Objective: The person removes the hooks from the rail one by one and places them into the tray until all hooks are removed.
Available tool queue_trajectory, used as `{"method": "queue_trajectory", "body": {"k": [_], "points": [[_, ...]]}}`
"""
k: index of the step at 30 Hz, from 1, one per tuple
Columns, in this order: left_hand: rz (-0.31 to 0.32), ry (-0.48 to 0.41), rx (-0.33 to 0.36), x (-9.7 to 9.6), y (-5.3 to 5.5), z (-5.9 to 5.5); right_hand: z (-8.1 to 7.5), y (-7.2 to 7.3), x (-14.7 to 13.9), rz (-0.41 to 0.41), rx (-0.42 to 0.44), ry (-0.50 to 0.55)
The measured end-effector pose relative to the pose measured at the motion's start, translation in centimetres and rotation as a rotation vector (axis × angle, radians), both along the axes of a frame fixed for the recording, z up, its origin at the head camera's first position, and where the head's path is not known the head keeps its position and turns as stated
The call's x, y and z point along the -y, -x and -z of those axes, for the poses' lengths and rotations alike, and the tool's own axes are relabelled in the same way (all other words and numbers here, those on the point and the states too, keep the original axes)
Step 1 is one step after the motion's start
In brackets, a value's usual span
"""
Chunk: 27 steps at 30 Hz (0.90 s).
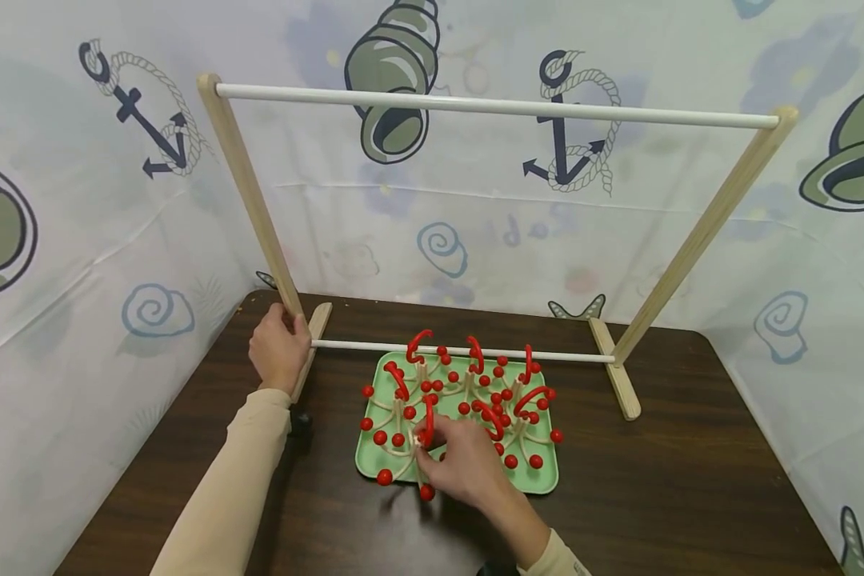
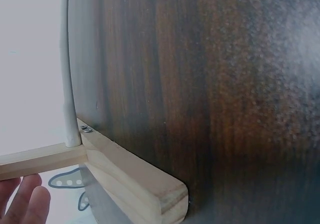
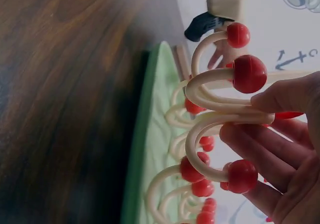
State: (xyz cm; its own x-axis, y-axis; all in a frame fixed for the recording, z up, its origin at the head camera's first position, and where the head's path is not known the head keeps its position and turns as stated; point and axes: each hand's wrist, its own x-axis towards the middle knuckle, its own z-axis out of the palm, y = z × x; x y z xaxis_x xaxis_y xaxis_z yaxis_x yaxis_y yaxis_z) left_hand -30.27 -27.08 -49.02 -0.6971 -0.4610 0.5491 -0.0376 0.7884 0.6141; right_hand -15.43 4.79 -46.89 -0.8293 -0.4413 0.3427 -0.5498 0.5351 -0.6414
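My left hand (image 1: pixel 279 348) grips the left wooden post (image 1: pixel 252 192) of a standing frame, low down near its foot (image 1: pixel 320 322). In the left wrist view, its fingers (image 2: pixel 36 204) lie against the post. Over the near left part of a green tray (image 1: pixel 366 459), my right hand (image 1: pixel 464 460) pinches the stem of a cream hanger with curved, red-ball-tipped arms (image 3: pixel 215 77) and a red hook (image 1: pixel 429 416) on top. The held hanger appears raised above the tray in the right wrist view. Several similar hangers stand on the tray, some partly hidden by my right hand.
A white upper rod (image 1: pixel 497 105) spans the two posts, with a thin lower rod (image 1: pixel 353 346) behind the tray. The right post (image 1: pixel 702 236) stands on a wooden foot (image 1: pixel 614 372). A patterned sheet (image 1: pixel 346 264) hangs behind the dark table (image 1: pixel 698 480).
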Motion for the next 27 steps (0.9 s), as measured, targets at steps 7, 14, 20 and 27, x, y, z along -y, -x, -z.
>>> {"method": "queue_trajectory", "body": {"k": [7, 14, 20, 27], "points": [[0.001, -0.003, 0.001, 0.0, 0.2, 0.2, 1.2, 0.5, -0.1, 0.012, -0.007, -0.064], [-0.006, -0.006, 0.000, 0.0, 0.3, 0.2, 1.7, 0.9, 0.1, 0.040, -0.038, -0.096], [-0.002, -0.009, 0.006, 0.0, 0.3, 0.2, 2.0, 1.1, 0.2, 0.078, -0.036, -0.099], [-0.005, -0.016, 0.009, 0.0, 0.3, 0.2, 2.3, 1.1, 0.3, 0.105, 0.030, -0.079]]}}
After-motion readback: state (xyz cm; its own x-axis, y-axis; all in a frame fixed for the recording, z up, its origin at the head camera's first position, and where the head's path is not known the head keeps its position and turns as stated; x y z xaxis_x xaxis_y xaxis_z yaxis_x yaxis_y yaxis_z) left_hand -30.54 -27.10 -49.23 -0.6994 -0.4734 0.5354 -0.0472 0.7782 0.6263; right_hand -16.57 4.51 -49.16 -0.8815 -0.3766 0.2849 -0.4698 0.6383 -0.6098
